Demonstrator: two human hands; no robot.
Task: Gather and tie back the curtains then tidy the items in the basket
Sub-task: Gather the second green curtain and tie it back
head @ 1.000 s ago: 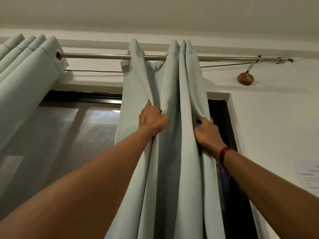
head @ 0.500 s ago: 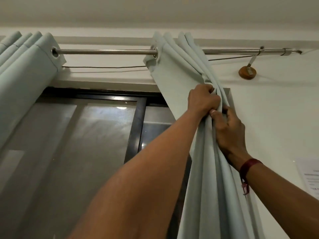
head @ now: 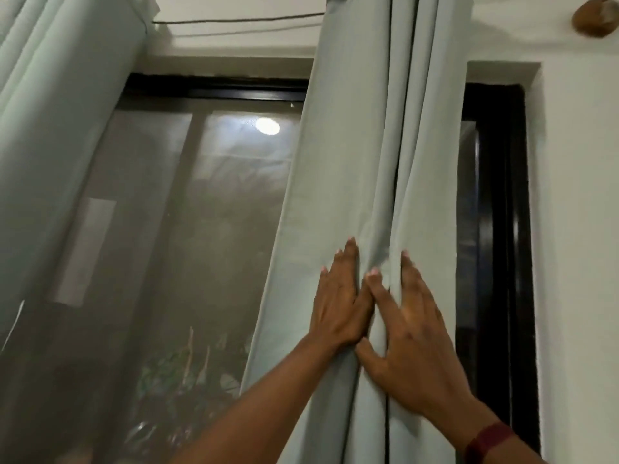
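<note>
The pale green right curtain (head: 355, 145) hangs gathered in folds over the right part of the window. My left hand (head: 338, 303) lies flat on its folds with the fingers stretched upward. Right beside it, my right hand (head: 408, 336) also rests flat on the cloth with fingers spread, a dark red band on its wrist. The cloth is squeezed into a ridge between the two hands. The left curtain (head: 50, 128) hangs bunched at the far left. No basket is in view.
Between the curtains is dark window glass (head: 201, 229) with a lamp reflection. A black window frame (head: 495, 229) stands just right of the gathered curtain, then white wall (head: 576, 229). A brown wooden rod bracket (head: 591, 21) sits at the top right.
Both hands have let go of the fisted folds near the rod and slid down the curtain, now lying flat. The view has dropped, so the rod is out of frame.
</note>
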